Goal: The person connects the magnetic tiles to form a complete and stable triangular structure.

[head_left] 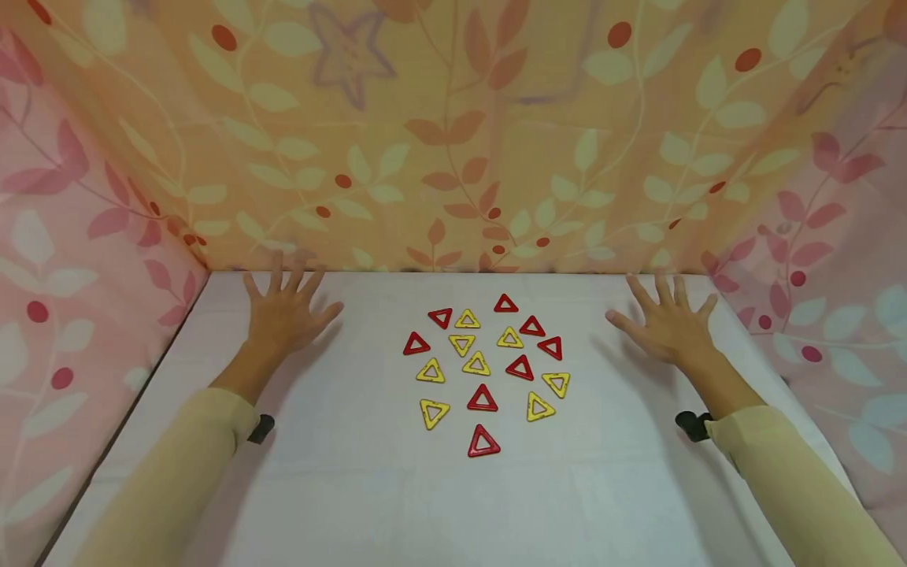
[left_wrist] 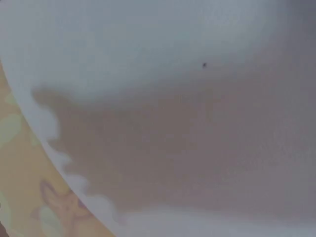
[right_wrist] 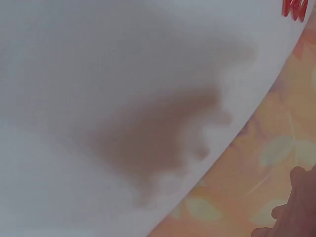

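Observation:
My left hand (head_left: 285, 317) is held above the white table with its fingers spread, left of a group of small triangles. On the other side my right hand (head_left: 669, 324) hovers the same way, fingers apart. Neither hand touches a piece. Hollow red triangles, such as the red triangle (head_left: 472, 405) near the middle, lie mixed with yellow triangles (head_left: 423, 405). All lie flat and separate. In the right wrist view, part of my right hand (right_wrist: 298, 212) shows at the lower right corner, and red pieces (right_wrist: 295, 9) at the top edge. The left wrist view holds mostly a hand shadow.
A white cloth (head_left: 453, 512) covers the table. Behind it hangs an orange leaf-print curtain (head_left: 283, 157), with pink leaf-print cloth (head_left: 57, 236) on both sides. Small black devices (head_left: 263, 428) sit at my wrists by the sleeves.

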A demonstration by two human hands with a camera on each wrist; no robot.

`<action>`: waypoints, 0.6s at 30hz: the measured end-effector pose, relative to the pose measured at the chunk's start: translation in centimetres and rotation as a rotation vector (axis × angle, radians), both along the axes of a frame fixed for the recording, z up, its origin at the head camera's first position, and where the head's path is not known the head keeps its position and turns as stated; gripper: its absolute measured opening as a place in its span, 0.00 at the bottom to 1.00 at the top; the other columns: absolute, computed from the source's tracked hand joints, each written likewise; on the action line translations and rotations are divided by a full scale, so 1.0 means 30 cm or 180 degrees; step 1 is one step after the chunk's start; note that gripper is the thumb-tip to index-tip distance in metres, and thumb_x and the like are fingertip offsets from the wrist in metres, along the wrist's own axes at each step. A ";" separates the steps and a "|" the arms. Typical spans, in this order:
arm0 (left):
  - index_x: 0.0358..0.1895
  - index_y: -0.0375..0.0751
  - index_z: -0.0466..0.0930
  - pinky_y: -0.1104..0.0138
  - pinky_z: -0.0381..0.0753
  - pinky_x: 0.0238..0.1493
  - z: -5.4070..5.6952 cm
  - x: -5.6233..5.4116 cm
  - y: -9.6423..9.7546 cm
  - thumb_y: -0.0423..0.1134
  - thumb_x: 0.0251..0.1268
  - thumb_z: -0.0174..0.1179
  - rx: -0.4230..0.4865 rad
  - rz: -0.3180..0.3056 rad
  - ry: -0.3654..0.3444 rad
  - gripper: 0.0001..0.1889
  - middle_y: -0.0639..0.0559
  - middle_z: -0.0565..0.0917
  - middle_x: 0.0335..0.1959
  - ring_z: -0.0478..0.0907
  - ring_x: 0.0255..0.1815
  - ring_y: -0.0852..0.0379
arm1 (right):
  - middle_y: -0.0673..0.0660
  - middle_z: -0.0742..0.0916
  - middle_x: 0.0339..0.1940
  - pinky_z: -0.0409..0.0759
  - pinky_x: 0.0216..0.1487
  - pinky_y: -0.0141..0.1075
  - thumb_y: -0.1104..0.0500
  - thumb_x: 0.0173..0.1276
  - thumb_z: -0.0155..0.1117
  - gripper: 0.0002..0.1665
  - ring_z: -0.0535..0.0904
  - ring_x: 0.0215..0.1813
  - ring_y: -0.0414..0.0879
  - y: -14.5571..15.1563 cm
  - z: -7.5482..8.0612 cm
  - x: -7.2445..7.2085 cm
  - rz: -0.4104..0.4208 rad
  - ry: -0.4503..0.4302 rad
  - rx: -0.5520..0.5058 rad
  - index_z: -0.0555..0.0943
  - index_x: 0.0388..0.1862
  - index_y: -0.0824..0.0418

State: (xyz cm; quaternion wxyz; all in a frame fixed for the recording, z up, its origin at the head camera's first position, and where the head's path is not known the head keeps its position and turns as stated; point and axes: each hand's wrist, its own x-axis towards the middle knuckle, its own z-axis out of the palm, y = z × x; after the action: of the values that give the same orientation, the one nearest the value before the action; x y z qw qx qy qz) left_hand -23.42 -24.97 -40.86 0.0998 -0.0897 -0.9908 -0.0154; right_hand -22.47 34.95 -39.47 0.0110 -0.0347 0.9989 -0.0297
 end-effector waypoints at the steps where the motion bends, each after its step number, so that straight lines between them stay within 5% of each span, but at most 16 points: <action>1: 0.77 0.49 0.58 0.25 0.32 0.64 0.000 0.005 0.012 0.68 0.68 0.46 -0.0020 -0.0048 0.0031 0.41 0.43 0.51 0.79 0.30 0.80 0.37 | 0.66 0.36 0.81 0.16 0.55 0.77 0.19 0.65 0.35 0.56 0.25 0.77 0.71 -0.007 0.002 0.003 0.0011 0.0010 0.0000 0.38 0.82 0.45; 10: 0.77 0.52 0.61 0.28 0.36 0.67 0.004 0.061 0.136 0.66 0.63 0.52 -0.0037 -0.0665 0.0524 0.41 0.45 0.54 0.80 0.38 0.81 0.39 | 0.66 0.42 0.82 0.22 0.60 0.77 0.21 0.66 0.40 0.55 0.30 0.79 0.68 -0.102 0.020 0.048 0.0313 0.0152 0.0045 0.44 0.83 0.46; 18: 0.78 0.53 0.59 0.29 0.41 0.68 0.000 0.121 0.241 0.65 0.63 0.55 -0.0067 -0.1096 0.0487 0.41 0.47 0.53 0.80 0.37 0.81 0.42 | 0.66 0.49 0.82 0.32 0.66 0.75 0.25 0.67 0.47 0.53 0.42 0.79 0.68 -0.186 0.035 0.095 0.0586 0.0201 -0.0182 0.48 0.83 0.47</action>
State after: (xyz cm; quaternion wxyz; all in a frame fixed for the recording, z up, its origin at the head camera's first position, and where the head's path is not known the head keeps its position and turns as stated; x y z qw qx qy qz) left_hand -19.79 -17.75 -40.87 0.1698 -0.2598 -0.9505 -0.0150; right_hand -19.61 29.37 -38.41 -0.0188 -0.1275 0.9901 -0.0559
